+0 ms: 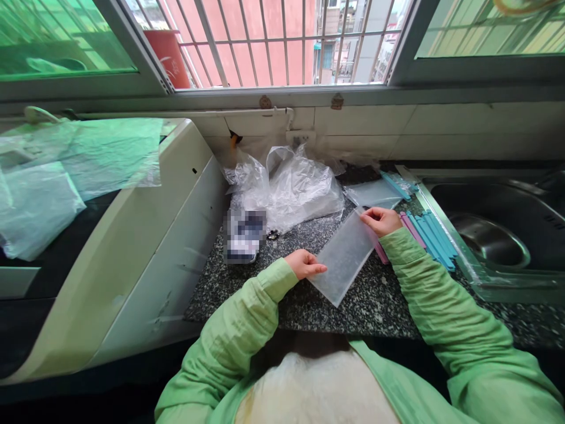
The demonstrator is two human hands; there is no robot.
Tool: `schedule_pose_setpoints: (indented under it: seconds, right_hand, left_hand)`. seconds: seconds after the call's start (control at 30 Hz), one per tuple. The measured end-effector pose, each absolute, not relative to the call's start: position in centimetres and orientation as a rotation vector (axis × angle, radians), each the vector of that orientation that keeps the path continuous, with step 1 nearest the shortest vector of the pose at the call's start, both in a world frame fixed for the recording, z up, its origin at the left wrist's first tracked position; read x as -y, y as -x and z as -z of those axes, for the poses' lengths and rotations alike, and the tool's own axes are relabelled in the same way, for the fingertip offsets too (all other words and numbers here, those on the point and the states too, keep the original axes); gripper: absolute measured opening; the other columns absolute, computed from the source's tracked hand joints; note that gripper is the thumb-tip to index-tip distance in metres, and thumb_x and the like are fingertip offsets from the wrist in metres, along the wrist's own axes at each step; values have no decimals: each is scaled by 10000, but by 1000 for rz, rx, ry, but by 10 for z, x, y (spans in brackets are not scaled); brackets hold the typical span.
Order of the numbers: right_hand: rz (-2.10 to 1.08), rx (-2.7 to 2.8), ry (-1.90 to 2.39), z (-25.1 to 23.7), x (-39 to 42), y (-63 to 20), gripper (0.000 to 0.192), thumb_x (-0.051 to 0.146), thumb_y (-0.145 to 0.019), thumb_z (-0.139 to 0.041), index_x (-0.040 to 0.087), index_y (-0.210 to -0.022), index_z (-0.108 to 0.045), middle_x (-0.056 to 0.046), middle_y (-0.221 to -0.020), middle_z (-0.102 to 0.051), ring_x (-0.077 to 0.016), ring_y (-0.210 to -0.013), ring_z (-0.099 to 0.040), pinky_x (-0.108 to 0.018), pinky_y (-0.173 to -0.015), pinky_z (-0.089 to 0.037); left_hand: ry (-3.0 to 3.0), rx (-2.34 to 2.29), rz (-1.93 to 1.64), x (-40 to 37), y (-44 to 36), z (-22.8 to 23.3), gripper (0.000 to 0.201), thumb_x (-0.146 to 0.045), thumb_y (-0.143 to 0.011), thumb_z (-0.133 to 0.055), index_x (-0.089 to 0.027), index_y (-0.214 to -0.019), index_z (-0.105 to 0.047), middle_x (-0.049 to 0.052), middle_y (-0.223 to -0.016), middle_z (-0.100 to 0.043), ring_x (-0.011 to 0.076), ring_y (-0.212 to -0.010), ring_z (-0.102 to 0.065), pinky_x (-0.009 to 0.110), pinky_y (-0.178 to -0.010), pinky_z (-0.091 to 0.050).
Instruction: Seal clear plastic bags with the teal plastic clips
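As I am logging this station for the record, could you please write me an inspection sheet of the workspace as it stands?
Surface: dark speckled stone counter, beneath a window.
Job's things: frosted clear bag lying flat; blue and pink sticks stacked to its right.
Clutter: crumpled clear plastic behind; another flat bag near the wall; a blurred item to the left.
Grips: left hand pinches the bag's near edge; right hand pinches its far end.
Cables: nothing seen.
Surroundings: steel sink on the right; white appliance on the left, draped in plastic; barred window.
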State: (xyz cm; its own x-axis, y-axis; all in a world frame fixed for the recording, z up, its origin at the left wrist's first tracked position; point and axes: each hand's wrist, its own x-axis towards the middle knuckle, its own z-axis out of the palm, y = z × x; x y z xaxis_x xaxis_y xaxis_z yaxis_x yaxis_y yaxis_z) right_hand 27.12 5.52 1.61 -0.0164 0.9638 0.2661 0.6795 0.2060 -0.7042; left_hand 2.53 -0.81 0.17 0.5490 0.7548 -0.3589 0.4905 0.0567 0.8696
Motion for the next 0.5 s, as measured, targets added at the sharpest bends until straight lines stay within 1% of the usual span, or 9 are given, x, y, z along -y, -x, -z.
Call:
schedule_pose_setpoints:
  seconds: [0.2, 0.27, 0.4, 0.5]
  right_hand:
    - [-550, 1777, 1471, -15, -55, -270, 326, 460, -665, -537, 145, -626, -609, -5, -542, -540, -88, -470, -413, -224, -462, -320]
    - [-571, 1792, 1463, -16, -55, -269, 311, 448, -661, -543, 147, -615, -604, -1, -530, -531, -86, -466, -408, -221, -461, -322]
    - [-589, 1827, 1445, -18, -53, -264, 278, 417, -664, -546, 150, -607, -599, 4, -513, -517, -83, -456, -396, -218, -446, -317]
    - [-590, 1833, 1429, -19, -52, -261, 261, 396, -668, -543, 149, -599, -594, 4, -512, -515, -81, -456, -392, -216, -441, -314]
  left_hand:
    - [-1660, -964, -183, 8, -21, -2, 608, -742, -491, -503, -159, -412, -353, -72, -381, -272, 34, -394, -226, 227, -415, -152]
    - [-1644, -968, -200, 7, -21, 0, 608, -750, -498, -489, -159, -433, -360, -74, -393, -272, 33, -397, -228, 226, -415, -146]
    - [-1596, -1025, -311, 6, -24, 1, 618, -768, -491, -464, -168, -433, -328, -78, -405, -247, 31, -409, -212, 226, -417, -138]
    - [-1569, -1062, -344, 6, -26, 0, 629, -780, -484, -445, -154, -443, -401, -71, -392, -287, 35, -399, -232, 224, -409, -159]
